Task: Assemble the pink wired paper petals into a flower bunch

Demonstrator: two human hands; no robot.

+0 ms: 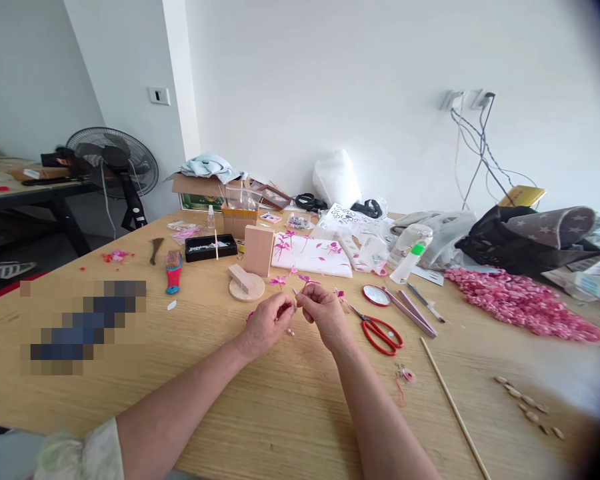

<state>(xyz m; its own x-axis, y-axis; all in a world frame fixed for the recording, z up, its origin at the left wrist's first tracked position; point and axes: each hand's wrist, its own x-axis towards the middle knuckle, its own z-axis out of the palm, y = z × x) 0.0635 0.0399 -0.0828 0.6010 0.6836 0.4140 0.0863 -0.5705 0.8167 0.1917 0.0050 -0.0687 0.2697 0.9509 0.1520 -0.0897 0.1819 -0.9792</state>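
Observation:
Above the middle of the table my left hand (269,323) and my right hand (325,313) are close together, fingertips almost touching. Both are closed in a pinch around the thin stem of a magenta flower sprig, its petals (279,281) showing just above the fingers. The stem itself is mostly hidden by my fingers. Small white beads (291,332) lie on the table below my hands. Red-handled scissors (381,335) rest right of my right hand. Beyond my hands, more magenta flowers (283,245) lie on a white foam sheet (310,265).
Left of the foam stand a wooden block (259,250) and a round wooden base (247,288). A black tray (211,248) and a red-blue brush (173,272) are farther left. To the right lie tweezers (411,312), a wooden stick (455,408) and a pink petal pile (525,307).

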